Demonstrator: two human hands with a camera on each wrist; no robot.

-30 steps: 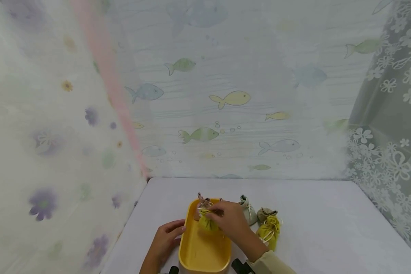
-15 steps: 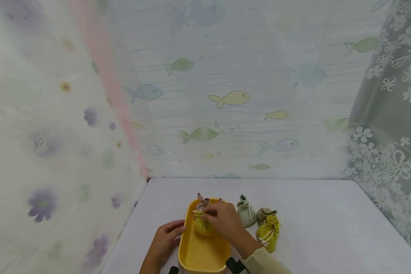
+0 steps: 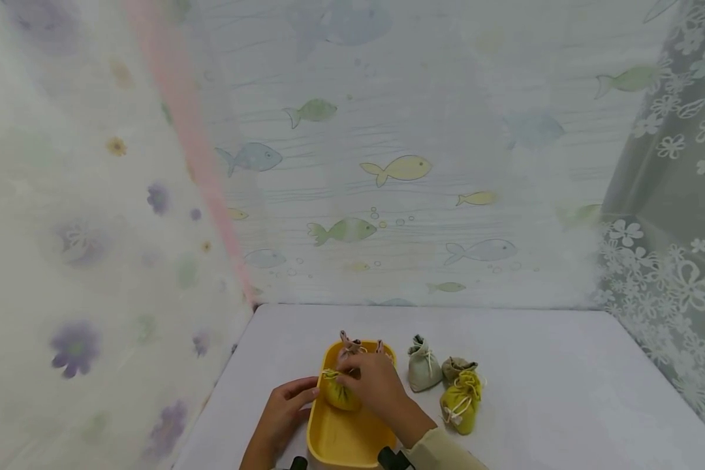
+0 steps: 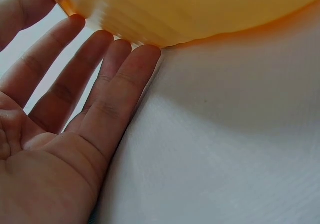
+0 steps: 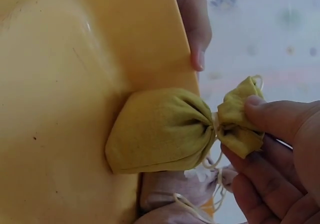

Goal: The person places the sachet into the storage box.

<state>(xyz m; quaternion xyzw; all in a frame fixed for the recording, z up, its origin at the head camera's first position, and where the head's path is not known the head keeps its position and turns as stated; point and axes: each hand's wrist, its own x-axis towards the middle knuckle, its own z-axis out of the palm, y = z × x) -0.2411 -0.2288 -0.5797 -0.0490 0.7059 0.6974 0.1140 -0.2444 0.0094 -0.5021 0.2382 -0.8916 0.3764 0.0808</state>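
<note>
My right hand [image 3: 371, 384] pinches the gathered neck of a yellow-green drawstring pouch [image 5: 162, 131] between thumb and fingers. The pouch is inside the yellow plastic tray [image 3: 352, 447], close to its left wall, its body against the tray in the right wrist view. Pinkish drawstring pouches [image 5: 177, 189] stand at the tray's far end, partly hidden by the right hand in the head view. My left hand [image 3: 286, 412] is at the tray's left side; in the left wrist view its nearly straight fingertips [image 4: 146, 54] touch the tray's outer wall.
Right of the tray, on the white table [image 3: 564, 391], are a pale grey-green pouch [image 3: 424, 371], a brown pouch [image 3: 454, 367] and another yellow-green pouch [image 3: 461, 403]. Fish-patterned fabric [image 3: 399, 261] hangs behind the table's far edge.
My right hand has carried the yellow-green pouch leftward and slightly nearer within the tray, toward its left wall. The left hand stays at the tray's side.
</note>
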